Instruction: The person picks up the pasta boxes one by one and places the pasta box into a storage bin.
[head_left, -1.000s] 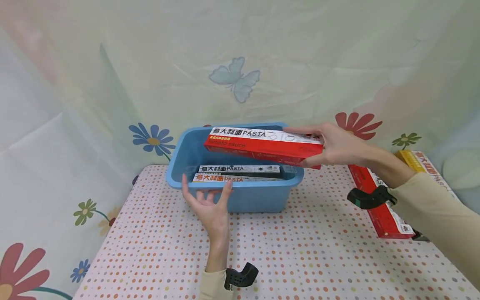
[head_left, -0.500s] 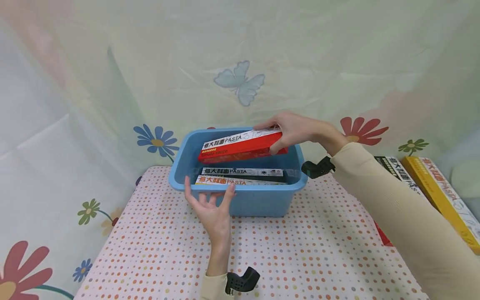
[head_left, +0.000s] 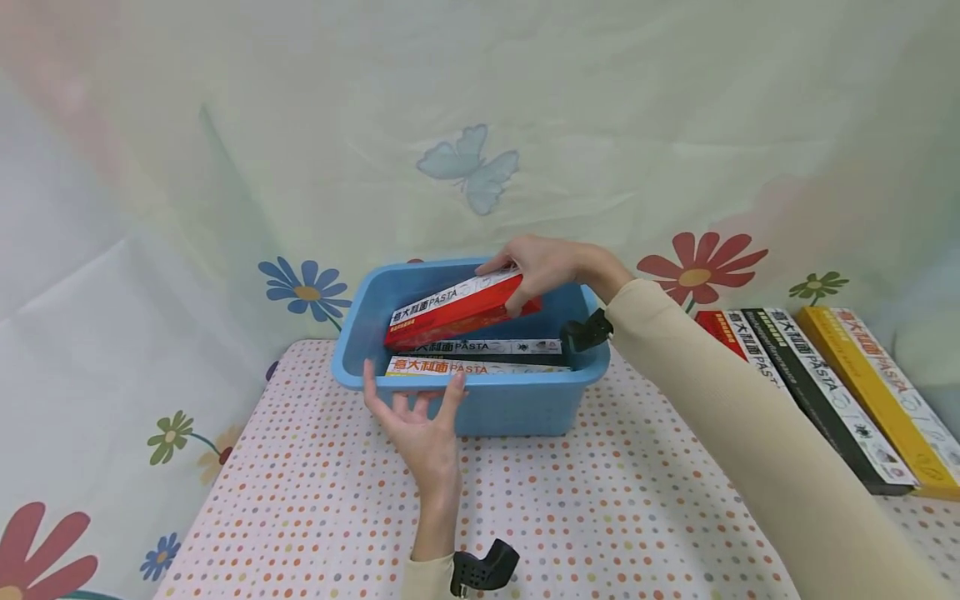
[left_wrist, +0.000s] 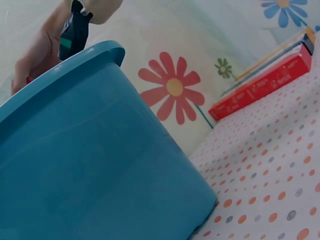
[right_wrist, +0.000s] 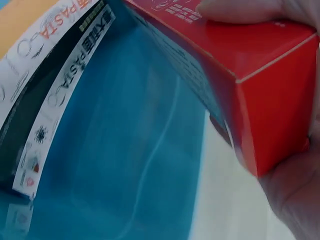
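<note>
A blue plastic bin stands on the dotted cloth. My right hand grips the right end of a red pasta box, thumb on the near side. The box is tilted inside the bin, its left end lower. In the right wrist view, the red box's end face fills the right. Along the bin's front wall lie a black pasta box and a yellow pasta box, side by side. My left hand holds the bin's front rim, some fingers bent under it.
At the right of the table lie another red pasta box, a black pasta box and a yellow pasta box in a row. A flowered curtain hangs behind the bin.
My right hand has carried the red pasta box left and down into the bin, its left end dipping. My left hand stays at the rim. The boxes at right show more fully.
</note>
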